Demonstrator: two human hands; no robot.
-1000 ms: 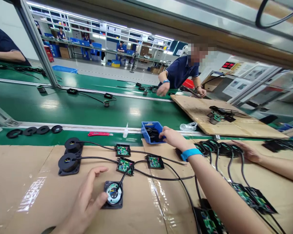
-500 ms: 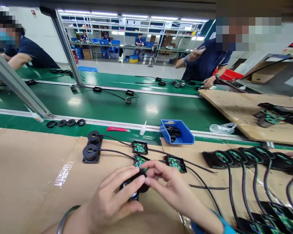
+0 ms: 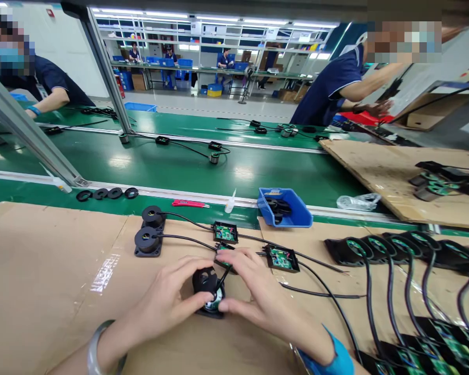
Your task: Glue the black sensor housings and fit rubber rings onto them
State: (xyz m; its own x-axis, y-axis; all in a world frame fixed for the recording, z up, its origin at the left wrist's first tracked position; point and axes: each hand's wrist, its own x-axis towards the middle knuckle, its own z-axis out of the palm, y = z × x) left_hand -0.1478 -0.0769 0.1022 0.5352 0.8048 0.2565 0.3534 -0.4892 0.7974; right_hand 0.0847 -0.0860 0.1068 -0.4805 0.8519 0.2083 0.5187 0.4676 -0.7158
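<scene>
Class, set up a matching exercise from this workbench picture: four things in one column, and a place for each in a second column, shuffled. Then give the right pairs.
Things:
1. blue bin
2. red cutter
3. black rings
4. round black part

Places:
A. in a row on the green strip, far left
B. between the left hand and the right hand, on the cardboard
C. on the green strip, left of the white glue bottle
D. at the belt's edge, right of the glue bottle, black parts inside

Pairs: 1-D, 2-C, 3-A, 4-B
</scene>
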